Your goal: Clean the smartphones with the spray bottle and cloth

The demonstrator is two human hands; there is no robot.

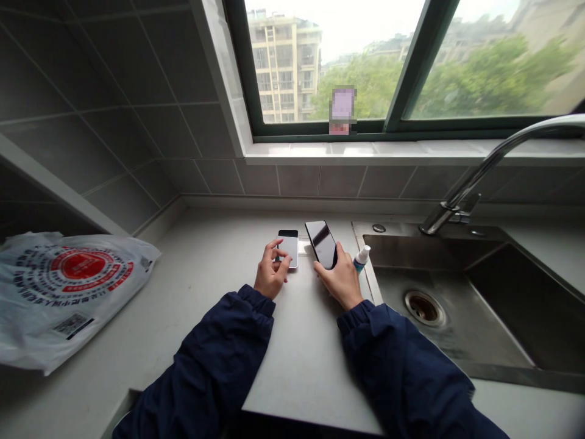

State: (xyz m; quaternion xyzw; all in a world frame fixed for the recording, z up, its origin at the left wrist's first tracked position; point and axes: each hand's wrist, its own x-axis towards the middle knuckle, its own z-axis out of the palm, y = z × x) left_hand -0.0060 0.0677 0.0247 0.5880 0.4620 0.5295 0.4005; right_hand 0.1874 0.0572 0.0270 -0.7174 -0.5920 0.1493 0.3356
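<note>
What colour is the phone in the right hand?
The phone is glossy black; head view.

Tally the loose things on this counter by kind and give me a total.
Phones: 2, the white phone touched by the left hand and the black phone held in the right hand.
Bottles: 1, the small spray bottle beside the right hand.
Bags: 1, the printed plastic bag at the left.
Total: 4

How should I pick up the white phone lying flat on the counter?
I'd pinch the white phone across its long edges from above. It lies flat on the counter, so nothing gets underneath; the left hand is at its left edge, and the black phone crowds the right.
</note>
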